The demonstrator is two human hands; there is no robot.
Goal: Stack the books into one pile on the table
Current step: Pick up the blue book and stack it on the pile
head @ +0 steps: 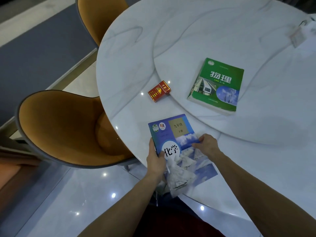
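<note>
A blue book (177, 134) with clouds and icy peaks on its cover lies at the near edge of the round white marble table (130, 69), its lower end past the rim. My left hand (156, 158) grips its left edge, thumb on the cover. My right hand (207, 144) pinches its right edge. A green book (220, 82) lies flat and apart on the raised round turntable (256, 48), further back and to the right.
A small red packet (159, 91) lies on the table between the two books, to the left. Two orange-lined chairs (65, 127) stand along the table's left side. A pale, blurred object (301, 33) sits at the far right.
</note>
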